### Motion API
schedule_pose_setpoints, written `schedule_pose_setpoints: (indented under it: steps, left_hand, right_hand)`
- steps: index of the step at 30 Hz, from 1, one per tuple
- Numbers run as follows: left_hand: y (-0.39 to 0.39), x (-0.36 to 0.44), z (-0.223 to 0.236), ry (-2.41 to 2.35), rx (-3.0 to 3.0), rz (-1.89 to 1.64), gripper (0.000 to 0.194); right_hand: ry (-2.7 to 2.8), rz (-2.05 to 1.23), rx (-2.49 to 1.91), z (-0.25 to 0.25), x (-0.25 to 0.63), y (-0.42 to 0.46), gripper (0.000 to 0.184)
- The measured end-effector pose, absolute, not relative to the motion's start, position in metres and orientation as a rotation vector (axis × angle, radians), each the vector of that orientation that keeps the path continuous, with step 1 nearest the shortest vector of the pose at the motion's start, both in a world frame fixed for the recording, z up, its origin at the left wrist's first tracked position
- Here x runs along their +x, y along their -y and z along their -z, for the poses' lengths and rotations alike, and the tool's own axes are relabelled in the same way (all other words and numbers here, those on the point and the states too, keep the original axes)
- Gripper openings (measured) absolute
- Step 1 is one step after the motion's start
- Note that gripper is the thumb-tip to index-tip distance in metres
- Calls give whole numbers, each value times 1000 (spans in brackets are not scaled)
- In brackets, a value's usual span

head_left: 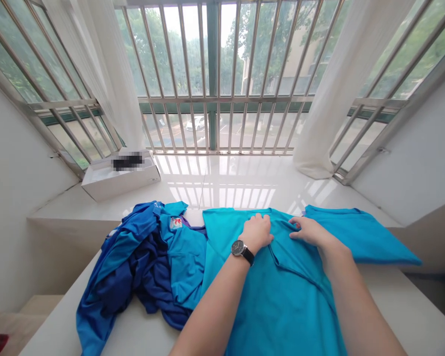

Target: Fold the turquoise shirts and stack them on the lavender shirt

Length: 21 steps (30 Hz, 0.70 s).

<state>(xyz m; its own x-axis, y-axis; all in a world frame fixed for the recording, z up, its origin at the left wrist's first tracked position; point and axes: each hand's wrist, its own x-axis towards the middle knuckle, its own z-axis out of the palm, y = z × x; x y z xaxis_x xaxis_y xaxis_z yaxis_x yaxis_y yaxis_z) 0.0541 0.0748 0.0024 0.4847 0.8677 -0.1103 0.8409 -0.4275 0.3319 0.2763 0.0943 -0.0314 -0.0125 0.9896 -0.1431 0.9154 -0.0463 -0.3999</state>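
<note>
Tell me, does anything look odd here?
The blue clothes lie crumpled in a heap, unlike the teal shirt flattened under the left hand and right hand. The white box on the windowsill also carries a blurred dark patch, so what sits there cannot be made out.

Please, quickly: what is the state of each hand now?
Left hand: bent on the turquoise shirt; holding cannot be told.
Right hand: fingertips at its collar; pinching cannot be told.
</note>
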Motion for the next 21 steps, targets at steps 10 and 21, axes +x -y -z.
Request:
schedule_pose_setpoints:
  steps: [10,21]
  left_hand:
    - [-78,54,6,-1417,2329,-229,73]
    - [-85,58,15,-1336,2121,-525,58]
  right_hand:
    - [2107,-703,-1870,4,279,-90,20]
    - [2034,-938,-1704,-16,283,-81,24]
